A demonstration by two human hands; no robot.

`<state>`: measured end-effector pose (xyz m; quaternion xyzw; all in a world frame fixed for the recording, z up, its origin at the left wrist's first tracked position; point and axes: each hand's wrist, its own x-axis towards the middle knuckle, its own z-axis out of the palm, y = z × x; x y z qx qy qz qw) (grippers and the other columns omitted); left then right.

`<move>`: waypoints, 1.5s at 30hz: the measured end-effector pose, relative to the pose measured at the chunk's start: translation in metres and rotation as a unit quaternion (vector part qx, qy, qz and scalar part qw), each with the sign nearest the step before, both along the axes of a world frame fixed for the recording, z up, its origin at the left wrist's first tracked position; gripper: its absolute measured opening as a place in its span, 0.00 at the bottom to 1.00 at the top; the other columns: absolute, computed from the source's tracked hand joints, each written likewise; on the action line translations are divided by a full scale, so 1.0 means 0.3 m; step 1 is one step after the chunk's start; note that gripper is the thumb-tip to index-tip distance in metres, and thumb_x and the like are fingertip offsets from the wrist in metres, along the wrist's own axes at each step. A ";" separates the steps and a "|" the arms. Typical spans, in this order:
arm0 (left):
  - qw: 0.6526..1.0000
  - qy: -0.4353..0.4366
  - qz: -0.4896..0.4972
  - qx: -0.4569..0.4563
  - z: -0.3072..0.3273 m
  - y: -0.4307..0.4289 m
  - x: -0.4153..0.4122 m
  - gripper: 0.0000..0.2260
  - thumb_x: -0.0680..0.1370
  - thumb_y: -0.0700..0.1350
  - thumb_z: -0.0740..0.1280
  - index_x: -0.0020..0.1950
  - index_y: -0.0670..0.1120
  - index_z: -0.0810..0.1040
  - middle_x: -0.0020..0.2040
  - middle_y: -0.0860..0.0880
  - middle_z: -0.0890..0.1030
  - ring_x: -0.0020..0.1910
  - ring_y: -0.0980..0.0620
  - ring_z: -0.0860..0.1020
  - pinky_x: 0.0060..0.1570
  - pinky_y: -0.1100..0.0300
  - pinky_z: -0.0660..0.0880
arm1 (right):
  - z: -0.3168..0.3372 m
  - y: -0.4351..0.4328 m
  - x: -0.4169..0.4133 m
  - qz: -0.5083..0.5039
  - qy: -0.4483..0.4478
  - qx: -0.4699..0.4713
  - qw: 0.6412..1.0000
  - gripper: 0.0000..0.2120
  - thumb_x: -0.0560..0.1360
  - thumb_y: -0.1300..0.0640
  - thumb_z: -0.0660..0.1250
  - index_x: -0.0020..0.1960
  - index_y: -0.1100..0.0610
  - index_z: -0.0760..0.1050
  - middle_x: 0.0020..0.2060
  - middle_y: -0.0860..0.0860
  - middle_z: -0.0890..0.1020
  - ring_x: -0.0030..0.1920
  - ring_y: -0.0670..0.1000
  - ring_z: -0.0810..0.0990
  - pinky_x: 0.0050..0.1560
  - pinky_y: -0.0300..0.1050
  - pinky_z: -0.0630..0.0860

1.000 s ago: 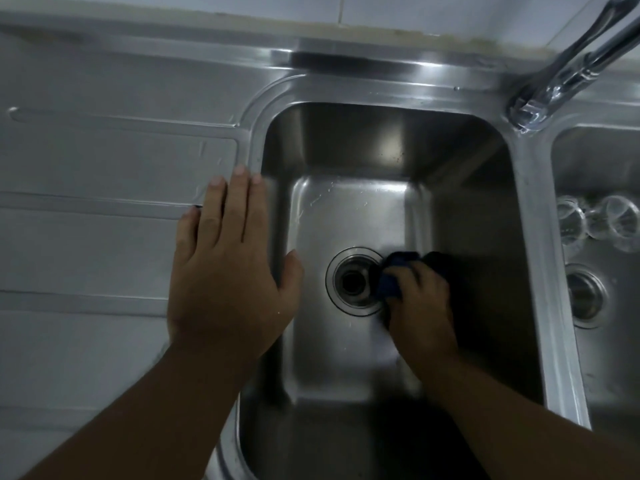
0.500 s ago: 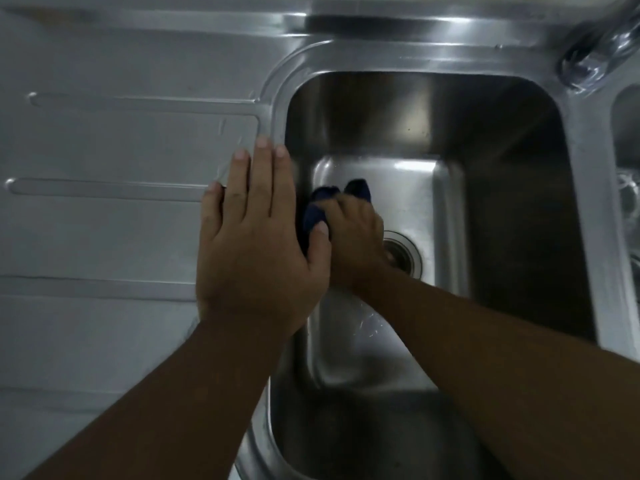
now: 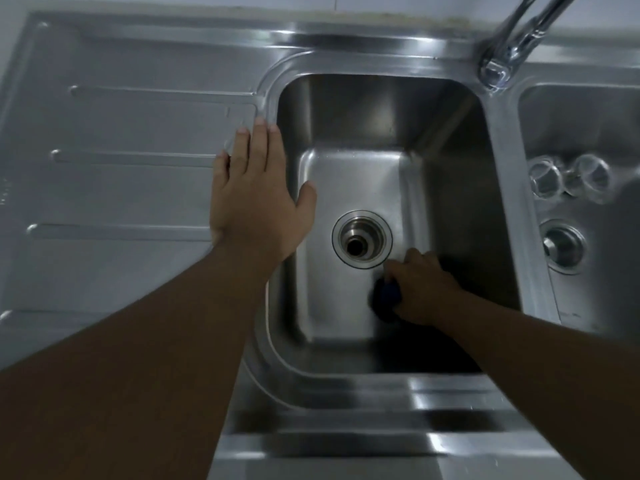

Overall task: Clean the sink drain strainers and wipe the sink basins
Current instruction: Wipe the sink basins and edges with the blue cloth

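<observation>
Down on the floor of the left basin (image 3: pixel 346 174), the fingers (image 3: pixel 401 270) of the right hand (image 3: pixel 422 289) were curled round a dark blue cloth (image 3: pixel 388 294), pressing it to the steel. The drain (image 3: pixel 362 239) lay just beside them, up and to the left, so this hand was the nearer one. Whether a strainer sat in it could not be told. The left hand (image 3: pixel 256 199) rested flat on the rim, fingers straight and together, thumb spread over the edge. The right basin (image 3: pixel 571 109) held two clear glasses (image 3: pixel 545 178) and its own strainer (image 3: pixel 562 245).
</observation>
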<state>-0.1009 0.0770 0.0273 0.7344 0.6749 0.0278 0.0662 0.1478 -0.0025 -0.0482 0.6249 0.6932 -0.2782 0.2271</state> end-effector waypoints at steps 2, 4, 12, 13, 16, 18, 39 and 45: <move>1.000 -0.017 -0.003 -0.006 0.005 -0.006 -0.004 0.37 0.82 0.61 0.54 0.83 0.42 0.47 0.84 0.43 0.49 0.83 0.43 0.47 0.80 0.44 0.48 | 0.006 -0.010 -0.043 -0.048 -0.005 -0.068 0.997 0.24 0.73 0.50 0.71 0.67 0.48 0.68 0.66 0.57 0.66 0.67 0.64 0.66 0.57 0.52 0.72; 0.999 -0.052 0.000 -0.012 0.011 -0.049 -0.011 0.36 0.82 0.59 0.55 0.83 0.42 0.48 0.84 0.43 0.49 0.83 0.44 0.47 0.81 0.46 0.45 | 0.033 -0.034 -0.073 -0.079 0.019 -0.166 0.983 0.25 0.76 0.46 0.68 0.71 0.50 0.67 0.70 0.58 0.69 0.68 0.61 0.70 0.60 0.49 0.70; 0.984 -0.155 -0.007 -0.082 0.051 -0.469 -0.049 0.34 0.83 0.61 0.49 0.83 0.47 0.39 0.83 0.49 0.40 0.81 0.50 0.38 0.77 0.53 0.36 | 0.369 -0.160 -0.187 -0.072 0.107 -0.081 0.988 0.25 0.75 0.34 0.62 0.66 0.45 0.71 0.61 0.52 0.76 0.59 0.56 0.76 0.51 0.48 0.70; 0.980 -0.172 0.003 -0.096 0.060 -0.499 -0.056 0.33 0.83 0.61 0.48 0.83 0.47 0.40 0.83 0.49 0.40 0.81 0.51 0.37 0.77 0.53 0.36 | 0.408 -0.202 -0.196 -0.059 0.122 -0.024 0.990 0.24 0.74 0.33 0.63 0.65 0.44 0.71 0.58 0.52 0.76 0.56 0.56 0.75 0.51 0.48 0.71; 0.972 -0.198 0.021 -0.122 0.094 -0.587 -0.070 0.32 0.83 0.61 0.46 0.83 0.47 0.43 0.84 0.48 0.42 0.82 0.51 0.39 0.80 0.51 0.39 | 0.481 -0.353 -0.216 -0.040 0.163 0.140 0.976 0.22 0.73 0.40 0.69 0.64 0.45 0.71 0.55 0.50 0.74 0.56 0.54 0.72 0.56 0.51 0.74; 0.973 -0.192 0.016 -0.128 0.108 -0.641 -0.076 0.31 0.84 0.59 0.47 0.83 0.45 0.45 0.84 0.47 0.44 0.82 0.50 0.40 0.81 0.51 0.40 | 0.502 -0.430 -0.210 -0.036 0.175 0.188 0.966 0.21 0.73 0.44 0.70 0.65 0.46 0.72 0.56 0.50 0.75 0.56 0.53 0.72 0.57 0.49 0.73; 0.974 -0.150 -0.090 -0.146 0.156 -0.822 0.778 0.31 0.84 0.60 0.48 0.83 0.46 0.50 0.84 0.48 0.47 0.83 0.50 0.43 0.81 0.52 0.40 | 0.489 -0.671 0.655 -0.183 0.046 0.284 0.940 0.26 0.71 0.33 0.59 0.63 0.46 0.74 0.50 0.51 0.78 0.51 0.54 0.76 0.53 0.50 0.75; 0.974 -0.141 -0.094 -0.152 0.151 -0.865 1.399 0.31 0.84 0.58 0.50 0.83 0.44 0.51 0.84 0.45 0.50 0.83 0.48 0.45 0.81 0.50 0.42 | 0.469 -0.726 1.193 -0.142 0.050 0.300 0.942 0.25 0.72 0.37 0.66 0.62 0.51 0.77 0.47 0.55 0.80 0.49 0.59 0.79 0.55 0.52 0.72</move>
